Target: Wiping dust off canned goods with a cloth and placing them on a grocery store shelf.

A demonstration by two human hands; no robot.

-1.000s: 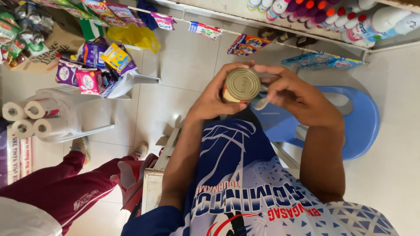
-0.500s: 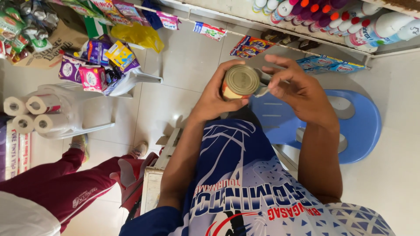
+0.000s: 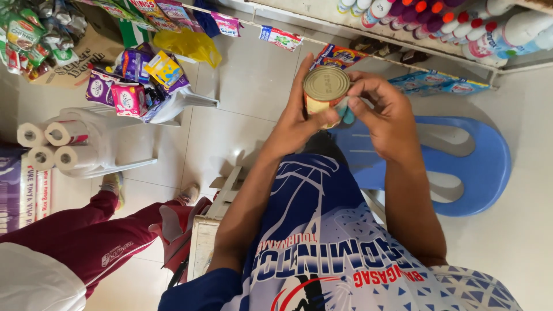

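I hold a small tin can [image 3: 326,85] up in front of my chest, its gold lid facing me. My left hand [image 3: 291,124] is wrapped around the can's left side and grips it. My right hand [image 3: 385,112] presses against the can's right side, with a small light-blue thing [image 3: 344,112] pinched between its fingers and the can. What that blue thing is, I cannot tell. My blue and white printed shirt [image 3: 334,242] fills the lower part of the view.
A blue plastic chair [image 3: 481,167] stands right below my hands. At the left a white plastic chair [image 3: 98,147] carries snack packets and paper rolls [image 3: 43,144]. Another person's maroon trouser leg [image 3: 75,242] is at lower left. Bottles [image 3: 449,20] line the top shelf.
The can and both hands have risen a little in the view. My right hand has slid from behind the can round to its right side.
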